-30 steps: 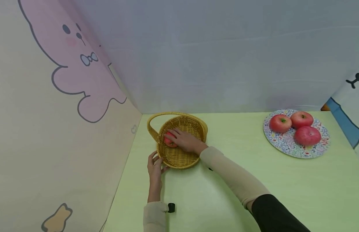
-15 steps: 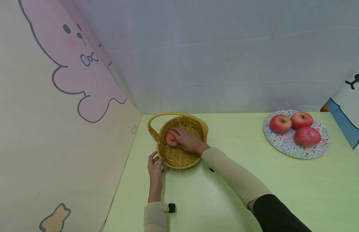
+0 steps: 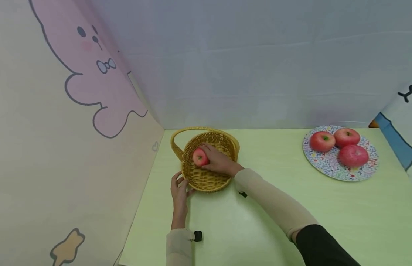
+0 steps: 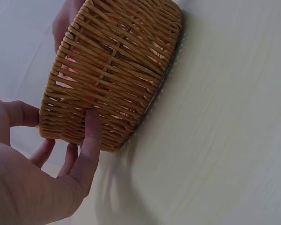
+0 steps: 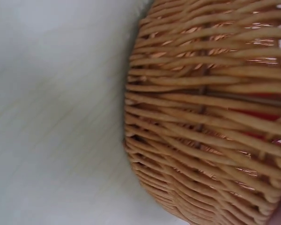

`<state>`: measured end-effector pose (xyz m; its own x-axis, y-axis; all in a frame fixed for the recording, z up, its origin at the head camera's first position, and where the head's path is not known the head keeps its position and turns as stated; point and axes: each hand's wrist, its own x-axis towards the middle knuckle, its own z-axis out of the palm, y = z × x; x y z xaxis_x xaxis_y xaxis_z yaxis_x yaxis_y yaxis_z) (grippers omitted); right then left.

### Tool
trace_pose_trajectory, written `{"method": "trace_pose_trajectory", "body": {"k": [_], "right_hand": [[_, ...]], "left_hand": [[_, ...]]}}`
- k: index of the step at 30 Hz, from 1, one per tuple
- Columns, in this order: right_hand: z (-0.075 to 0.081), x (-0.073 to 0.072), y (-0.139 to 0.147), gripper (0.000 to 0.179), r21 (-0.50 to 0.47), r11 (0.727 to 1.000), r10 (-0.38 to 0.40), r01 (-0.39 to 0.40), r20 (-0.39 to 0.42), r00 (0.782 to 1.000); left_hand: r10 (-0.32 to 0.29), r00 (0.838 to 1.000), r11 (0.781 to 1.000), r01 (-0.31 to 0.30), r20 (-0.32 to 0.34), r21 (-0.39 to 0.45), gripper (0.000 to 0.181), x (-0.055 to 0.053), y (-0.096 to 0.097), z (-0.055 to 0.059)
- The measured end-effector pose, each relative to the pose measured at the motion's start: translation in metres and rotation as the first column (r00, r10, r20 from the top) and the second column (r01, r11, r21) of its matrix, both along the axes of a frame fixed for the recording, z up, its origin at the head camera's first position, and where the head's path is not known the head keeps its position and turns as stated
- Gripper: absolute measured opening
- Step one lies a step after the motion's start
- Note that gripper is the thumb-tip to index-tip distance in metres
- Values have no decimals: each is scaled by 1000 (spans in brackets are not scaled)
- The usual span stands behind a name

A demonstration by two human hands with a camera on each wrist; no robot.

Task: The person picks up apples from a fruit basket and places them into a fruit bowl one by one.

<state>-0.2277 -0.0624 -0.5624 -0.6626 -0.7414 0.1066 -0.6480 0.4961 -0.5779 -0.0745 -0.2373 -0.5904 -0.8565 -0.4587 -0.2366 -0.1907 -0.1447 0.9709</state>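
Observation:
A yellow-brown wicker basket (image 3: pixel 206 181) with a tall handle stands near the left back of the table. My right hand (image 3: pixel 218 159) reaches into it and grips a red apple (image 3: pixel 200 158), fingers behind the fruit and thumb at its front. In the right wrist view, woven basket wall (image 5: pixel 201 112) fills much of the picture, and red shows through the gaps. My left hand (image 3: pixel 180 190) holds the basket's near left side. The left wrist view shows that hand's fingers (image 4: pixel 91 136) bent against the outer weave and at the rim.
On the right of the pale green table (image 3: pixel 269 218), a colourful patterned plate (image 3: pixel 320 168) bears two red apples (image 3: pixel 347 137) and a rounder pinkish-red fruit (image 3: pixel 353 156). A cartoon-printed wall (image 3: pixel 92 166) borders the left side; a grey-white backdrop (image 3: pixel 259 74) rises behind.
My right hand has shifted the apple slightly right inside the basket, and more of the apple now shows. My left hand stays at the basket's side.

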Motion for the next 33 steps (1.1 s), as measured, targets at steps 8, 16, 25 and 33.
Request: {"method": "trace_pose_trajectory", "body": {"k": [8,16,25,33], "right_hand": [[8,8,9,88,-163,986,-33,43,64,997],[34,26,25,89,-205,973,-91,106,82,992],[63,47,43,87,-297,939,-143,174,122,982],[75,58,57,86,-369,912,-145,182,127,981]], "left_hand": [[-1,1000,1000,1,-1,-8,49,0,0,0],[-16,1000,1000,15,13,17,51,1,-1,-2],[-18,1000,1000,18,1,9,50,-1,-1,-3],[-16,1000,1000,16,0,-1,50,-5,-3,-7]]}}
